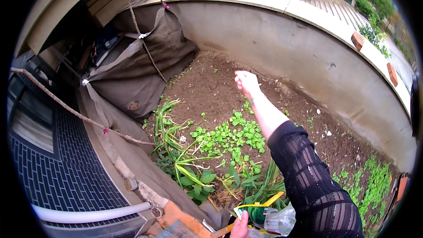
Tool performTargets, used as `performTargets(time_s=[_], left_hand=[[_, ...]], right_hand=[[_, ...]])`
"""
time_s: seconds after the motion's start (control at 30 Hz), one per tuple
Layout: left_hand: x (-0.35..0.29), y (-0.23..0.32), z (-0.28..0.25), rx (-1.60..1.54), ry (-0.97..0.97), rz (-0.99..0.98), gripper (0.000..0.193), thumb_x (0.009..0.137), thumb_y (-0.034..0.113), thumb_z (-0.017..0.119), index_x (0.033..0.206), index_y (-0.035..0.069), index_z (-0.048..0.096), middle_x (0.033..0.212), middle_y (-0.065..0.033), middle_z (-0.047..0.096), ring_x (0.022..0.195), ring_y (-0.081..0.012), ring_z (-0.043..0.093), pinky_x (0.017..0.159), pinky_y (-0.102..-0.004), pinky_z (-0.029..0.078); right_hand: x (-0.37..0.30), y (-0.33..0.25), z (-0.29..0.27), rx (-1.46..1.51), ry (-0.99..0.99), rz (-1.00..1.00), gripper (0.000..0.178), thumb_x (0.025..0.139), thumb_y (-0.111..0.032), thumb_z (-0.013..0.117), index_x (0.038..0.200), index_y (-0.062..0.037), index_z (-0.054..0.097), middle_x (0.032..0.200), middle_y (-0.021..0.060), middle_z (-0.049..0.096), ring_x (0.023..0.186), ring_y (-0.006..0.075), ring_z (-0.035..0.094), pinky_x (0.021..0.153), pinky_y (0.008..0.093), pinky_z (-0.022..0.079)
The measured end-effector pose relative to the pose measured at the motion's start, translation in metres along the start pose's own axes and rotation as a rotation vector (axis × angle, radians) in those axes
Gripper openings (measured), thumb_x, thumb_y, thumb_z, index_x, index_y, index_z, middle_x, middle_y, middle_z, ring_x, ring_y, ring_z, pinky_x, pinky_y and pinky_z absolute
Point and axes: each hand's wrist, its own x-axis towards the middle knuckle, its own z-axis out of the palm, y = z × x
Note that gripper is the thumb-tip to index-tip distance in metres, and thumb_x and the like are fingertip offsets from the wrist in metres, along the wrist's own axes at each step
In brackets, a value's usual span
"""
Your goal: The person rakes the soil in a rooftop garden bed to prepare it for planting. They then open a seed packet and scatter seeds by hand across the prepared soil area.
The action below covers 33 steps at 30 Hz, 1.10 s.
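My right hand [246, 81] is clenched over the bare soil [211, 83] — fingers pinched as if keeping something small in. My left hand [240, 225] grips a packet [255, 207], low by the greens [229, 134].

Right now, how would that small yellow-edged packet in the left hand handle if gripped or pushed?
The small yellow-edged packet looks thin and flat, so probably light and floppy. Its torn-looking top suggests it may spill if tipped. The left hand pinches just one corner, so it likely sags.
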Motion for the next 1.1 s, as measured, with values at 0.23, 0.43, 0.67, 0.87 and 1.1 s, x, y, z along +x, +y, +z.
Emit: performTargets(time_s=[0.23,0.43,0.67,0.87,1.1], left_hand=[[0.012,-0.004,0.003,-0.173,0.038,-0.025,0.039,0.090,0.044,0.043,0.085,0.007,0.055,0.063,0.0008,0.049,0.053,-0.0089,0.044,0.044,-0.0226,0.034],[0.030,-0.025,-0.008,-0.444,-0.017,-0.081,0.040,0.087,0.050,0.041,0.091,0.012,0.052,0.054,-0.0014,0.050,0.039,-0.0143,0.048,0.035,-0.0259,0.041],[0.035,0.018,0.007,-0.719,-0.242,0.022,0.052,0.091,0.047,0.032,0.112,0.001,0.048,0.105,-0.0091,0.057,0.095,-0.0206,0.057,0.084,-0.0344,0.045],[0.052,0.002,0.000,-0.806,-0.373,-0.035,0.056,0.090,0.050,0.033,0.112,0.002,0.047,0.105,-0.0095,0.057,0.093,-0.0228,0.057,0.079,-0.0397,0.048],[0.058,-0.027,-0.011,-0.824,-0.512,-0.030,0.055,0.090,0.049,0.035,0.111,0.000,0.048,0.103,-0.0097,0.058,0.092,-0.0211,0.058,0.080,-0.0381,0.048]], right_hand=[[-0.131,0.114,-0.085,-0.044,0.019,0.659,0.008,0.085,-0.010,0.054,0.080,-0.0037,0.056,0.056,-0.0002,0.052,0.039,0.0060,0.042,0.034,0.0198,0.034],[-0.191,0.138,-0.079,-0.140,-0.017,0.944,0.012,0.088,-0.007,0.045,0.083,-0.0033,0.055,0.061,0.0024,0.055,0.047,0.0091,0.050,0.040,0.0215,0.041],[-0.046,0.044,-0.013,0.005,0.017,0.185,0.022,0.081,0.002,0.050,0.103,0.0062,0.051,0.082,0.0140,0.060,0.064,0.0171,0.060,0.057,0.0248,0.052],[-0.075,0.062,-0.033,0.161,-0.029,0.317,0.015,0.085,-0.005,0.053,0.096,0.0047,0.053,0.074,0.0110,0.060,0.058,0.0139,0.057,0.050,0.0227,0.049],[-0.145,0.121,-0.103,-0.065,0.049,0.769,0.007,0.087,-0.007,0.050,0.083,-0.0026,0.055,0.065,0.0021,0.058,0.049,0.0068,0.049,0.042,0.0214,0.043]])
